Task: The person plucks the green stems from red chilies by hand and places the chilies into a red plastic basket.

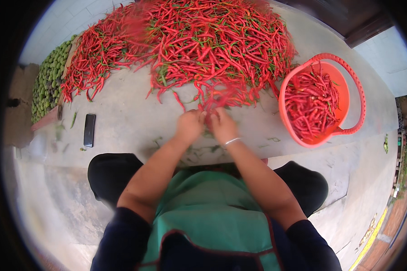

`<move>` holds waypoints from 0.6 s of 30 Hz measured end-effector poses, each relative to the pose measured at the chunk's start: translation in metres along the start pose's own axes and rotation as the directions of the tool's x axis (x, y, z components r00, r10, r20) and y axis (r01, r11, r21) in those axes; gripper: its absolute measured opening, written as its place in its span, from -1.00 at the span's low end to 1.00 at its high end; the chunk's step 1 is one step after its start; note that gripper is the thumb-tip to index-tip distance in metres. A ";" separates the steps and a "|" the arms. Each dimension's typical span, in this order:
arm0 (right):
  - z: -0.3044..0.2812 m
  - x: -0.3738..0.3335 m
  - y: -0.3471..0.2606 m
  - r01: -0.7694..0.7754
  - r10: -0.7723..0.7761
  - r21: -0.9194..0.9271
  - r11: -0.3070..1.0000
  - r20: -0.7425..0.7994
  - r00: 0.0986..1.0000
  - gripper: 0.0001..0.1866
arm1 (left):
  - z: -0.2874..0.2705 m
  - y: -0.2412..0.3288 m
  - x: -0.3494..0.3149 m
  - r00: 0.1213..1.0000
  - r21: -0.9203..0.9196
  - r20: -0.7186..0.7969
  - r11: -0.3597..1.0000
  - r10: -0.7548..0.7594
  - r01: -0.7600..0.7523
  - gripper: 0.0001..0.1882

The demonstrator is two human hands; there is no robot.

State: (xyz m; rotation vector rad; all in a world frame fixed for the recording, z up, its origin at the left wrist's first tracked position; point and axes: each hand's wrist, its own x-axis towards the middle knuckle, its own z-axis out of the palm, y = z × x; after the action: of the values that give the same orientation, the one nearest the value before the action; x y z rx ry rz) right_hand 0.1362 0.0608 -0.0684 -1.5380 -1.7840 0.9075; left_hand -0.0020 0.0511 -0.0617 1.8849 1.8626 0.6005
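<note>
A big heap of long red chili peppers (221, 40) with green stems spreads across the concrete floor in front of me. At its near edge my left hand (191, 125) and my right hand (224, 126) work close together, fingers closed around a few red chili peppers (208, 118). Motion smears these peppers, so how many there are is unclear. A pale bracelet (232, 141) circles my right wrist. To the right stands an orange-red plastic basket (343, 97) with a raised handle, partly filled with red chili peppers (311, 104).
A dark phone (89, 130) lies on the floor at left. Farther left, many small green fruits (52, 77) are piled behind a low board (47, 118). Green stem bits (203, 151) litter the floor below my hands. My green apron (217, 221) and dark-clad knees fill the near side.
</note>
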 end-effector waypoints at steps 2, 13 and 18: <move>0.025 0.031 0.027 0.009 -0.004 -0.069 0.998 0.074 0.997 -0.74 | 0.003 -0.028 0.004 0.997 -0.072 -0.013 0.995 -0.070 0.069 -0.82; -0.003 0.046 0.020 0.219 -0.034 -0.336 0.916 0.480 0.877 -0.80 | -0.012 -0.027 0.016 0.848 0.298 -0.166 0.845 0.504 -0.444 -0.77; -0.044 0.014 0.020 0.445 -0.288 -0.260 0.857 0.473 0.832 -0.82 | -0.004 -0.009 -0.006 0.901 0.042 0.275 0.932 0.335 -0.359 -0.81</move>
State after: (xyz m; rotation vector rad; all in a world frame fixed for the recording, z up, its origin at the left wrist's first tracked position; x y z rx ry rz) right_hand 0.1813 0.0816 -0.0590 -1.1706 -2.5791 0.7784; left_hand -0.0121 0.0456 -0.0639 2.2573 1.4171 0.3512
